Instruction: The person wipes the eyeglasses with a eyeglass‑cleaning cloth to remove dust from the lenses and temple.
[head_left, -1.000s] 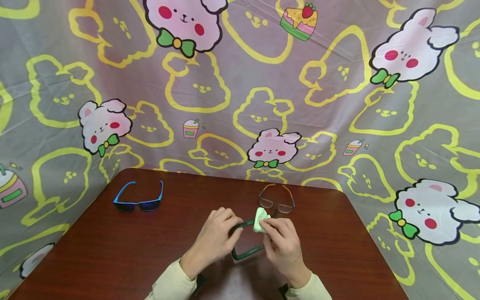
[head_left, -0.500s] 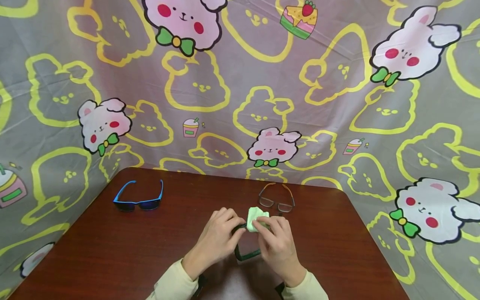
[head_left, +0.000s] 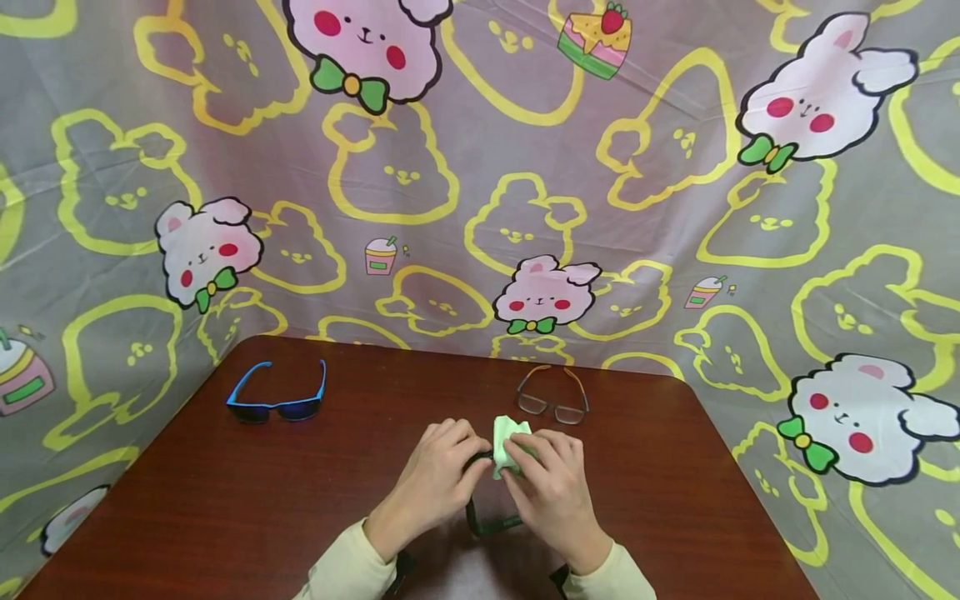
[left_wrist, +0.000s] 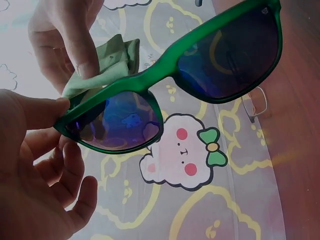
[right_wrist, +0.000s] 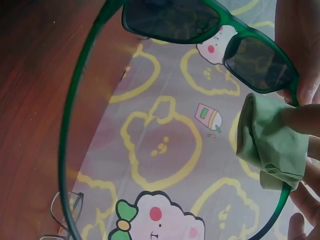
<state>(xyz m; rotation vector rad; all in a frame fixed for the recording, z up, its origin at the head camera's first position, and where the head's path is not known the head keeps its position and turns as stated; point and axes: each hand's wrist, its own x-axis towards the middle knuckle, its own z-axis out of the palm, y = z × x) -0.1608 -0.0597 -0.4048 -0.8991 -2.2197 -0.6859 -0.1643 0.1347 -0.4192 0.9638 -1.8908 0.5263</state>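
Note:
My left hand pinches a pair of green-framed sunglasses at one front corner, close to the hinge. In the right wrist view one lens side of the sunglasses faces away from the left hand, and the far temple arm curves free. A folded pale green cloth is wrapped around the near temple arm. My right hand grips the cloth between thumb and fingers, right beside the left fingertips. Both hands partly hide the sunglasses in the head view.
Blue-framed sunglasses lie unfolded at the table's back left. Clear eyeglasses with orange-brown arms lie just beyond the right hand. The dark red-brown table is bordered by a patterned cloth curtain.
The right hand and the cloth have shifted left along the temple arm, up to the left fingertips. The cloth's folds have changed shape. The left hand keeps its hold on the sunglasses.

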